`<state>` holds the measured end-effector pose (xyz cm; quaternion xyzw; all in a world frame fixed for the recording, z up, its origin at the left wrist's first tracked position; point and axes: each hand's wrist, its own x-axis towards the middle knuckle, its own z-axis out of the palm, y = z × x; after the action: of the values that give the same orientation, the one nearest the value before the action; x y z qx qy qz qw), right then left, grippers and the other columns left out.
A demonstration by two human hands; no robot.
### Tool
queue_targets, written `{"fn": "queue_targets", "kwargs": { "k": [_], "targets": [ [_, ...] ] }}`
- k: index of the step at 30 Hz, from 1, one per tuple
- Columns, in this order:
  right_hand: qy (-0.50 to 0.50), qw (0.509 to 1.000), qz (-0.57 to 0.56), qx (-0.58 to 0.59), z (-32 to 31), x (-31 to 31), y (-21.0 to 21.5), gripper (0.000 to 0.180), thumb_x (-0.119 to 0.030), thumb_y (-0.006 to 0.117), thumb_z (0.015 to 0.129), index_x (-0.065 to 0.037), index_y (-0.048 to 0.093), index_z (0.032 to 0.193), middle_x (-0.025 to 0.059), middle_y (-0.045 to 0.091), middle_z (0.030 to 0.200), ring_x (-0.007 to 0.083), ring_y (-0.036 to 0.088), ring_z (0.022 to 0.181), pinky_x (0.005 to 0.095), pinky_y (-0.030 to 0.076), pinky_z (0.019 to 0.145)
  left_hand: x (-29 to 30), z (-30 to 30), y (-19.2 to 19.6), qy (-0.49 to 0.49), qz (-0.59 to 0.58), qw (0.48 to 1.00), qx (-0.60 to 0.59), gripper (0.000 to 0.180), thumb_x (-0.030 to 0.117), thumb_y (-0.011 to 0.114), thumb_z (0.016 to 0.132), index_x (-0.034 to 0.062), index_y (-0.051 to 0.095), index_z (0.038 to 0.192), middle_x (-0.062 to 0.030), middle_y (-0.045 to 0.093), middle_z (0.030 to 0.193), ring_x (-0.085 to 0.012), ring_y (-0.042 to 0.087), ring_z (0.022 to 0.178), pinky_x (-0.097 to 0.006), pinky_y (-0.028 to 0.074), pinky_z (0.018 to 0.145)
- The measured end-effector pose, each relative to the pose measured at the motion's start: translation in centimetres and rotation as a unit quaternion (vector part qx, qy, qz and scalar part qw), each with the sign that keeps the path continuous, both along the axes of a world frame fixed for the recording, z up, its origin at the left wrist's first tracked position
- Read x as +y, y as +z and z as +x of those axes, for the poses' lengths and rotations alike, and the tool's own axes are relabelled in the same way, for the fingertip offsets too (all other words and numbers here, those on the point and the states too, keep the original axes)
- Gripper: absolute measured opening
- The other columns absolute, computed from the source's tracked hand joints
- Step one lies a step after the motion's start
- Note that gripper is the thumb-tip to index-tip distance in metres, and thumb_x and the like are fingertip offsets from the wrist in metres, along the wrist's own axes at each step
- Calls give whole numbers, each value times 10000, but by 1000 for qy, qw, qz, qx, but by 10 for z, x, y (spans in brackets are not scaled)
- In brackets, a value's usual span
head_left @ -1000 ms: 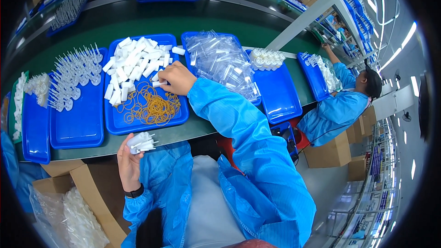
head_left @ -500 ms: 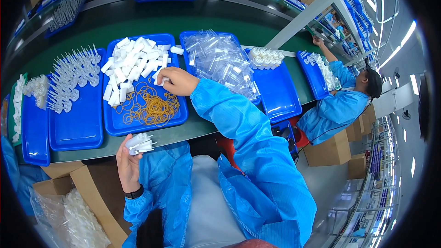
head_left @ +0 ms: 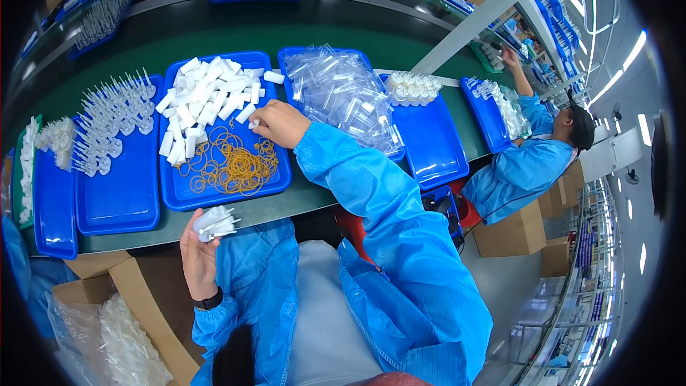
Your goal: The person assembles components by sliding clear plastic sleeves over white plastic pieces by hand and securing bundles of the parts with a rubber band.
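Note:
My left hand [head_left: 199, 256] is closed around a small bundle of clear and white plastic pieces [head_left: 216, 223] with thin white stems pointing right. It is held just off the near edge of the bench. My right hand [head_left: 283, 123] reaches over a blue tray [head_left: 271, 184], its thumb and fingers pinched together. A bit of a small white piece shows at those fingertips; the rest is hidden. Loose white blocks [head_left: 212, 93] are heaped in the tray's far part, and tan rubber bands [head_left: 239, 169] lie tangled in the near part.
Clear plastic tubes [head_left: 341, 96] fill a tray on the right, beside one with white round parts [head_left: 413, 90]. Stemmed white parts [head_left: 114, 125] stand in a left tray. An open carton [head_left: 153, 307] is below left. A co-worker [head_left: 525, 164] sits at right.
My right hand has shifted slightly to the right and up, off a white block near its fingertips. My left hand stays in place. The co-worker's raised hand has moved.

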<state>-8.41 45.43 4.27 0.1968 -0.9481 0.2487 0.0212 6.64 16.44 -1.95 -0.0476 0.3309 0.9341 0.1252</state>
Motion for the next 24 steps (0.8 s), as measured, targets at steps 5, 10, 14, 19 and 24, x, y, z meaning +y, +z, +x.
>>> {"fn": "queue_targets", "kwargs": {
  "k": [5, 10, 14, 19, 24],
  "targets": [
    [2, 975, 125, 186, 7, 2, 5, 122, -154, 715, 750, -94, 711, 855, 95, 652, 878, 262, 595, 901, 384, 461, 790, -2, 1, -1, -14, 21, 1000, 18, 562, 190, 583, 937, -68, 351, 1378, -203, 566, 1217, -222, 671, 893, -255, 598, 722],
    [17, 968, 150, 199, 6, 5, 8, 117, -210, 699, 738, -96, 705, 767, 78, 661, 750, 242, 599, 825, 381, 445, 758, -5, 3, -2, -38, 21, 998, 43, 624, 136, 645, 887, -66, 337, 1390, -191, 558, 1241, -231, 662, 948, -276, 590, 780],
    [23, 978, 130, 162, 14, 1, 25, 76, -158, 692, 748, -101, 687, 798, 81, 677, 777, 254, 635, 809, 384, 454, 758, -2, 3, 3, -35, -39, 997, 56, 666, 175, 678, 866, -72, 348, 1388, -175, 556, 1254, -216, 637, 1003, -263, 559, 815],
    [78, 994, -7, 71, 42, -9, 70, 154, -78, 697, 761, -76, 671, 912, 98, 697, 954, 278, 641, 926, 375, 467, 799, 0, -4, 6, -28, -65, 996, 58, 576, 218, 643, 899, -74, 422, 1343, -148, 590, 1213, -184, 624, 1018, -245, 535, 823],
    [162, 973, -144, 79, 67, -24, 79, 196, -7, 707, 711, -40, 671, 901, 104, 685, 956, 285, 630, 957, 394, 471, 850, 0, -3, 6, -26, -61, 997, 48, 457, 169, 607, 927, -60, 485, 1303, -133, 629, 1151, -173, 644, 968, -246, 550, 796]
  ]
}}
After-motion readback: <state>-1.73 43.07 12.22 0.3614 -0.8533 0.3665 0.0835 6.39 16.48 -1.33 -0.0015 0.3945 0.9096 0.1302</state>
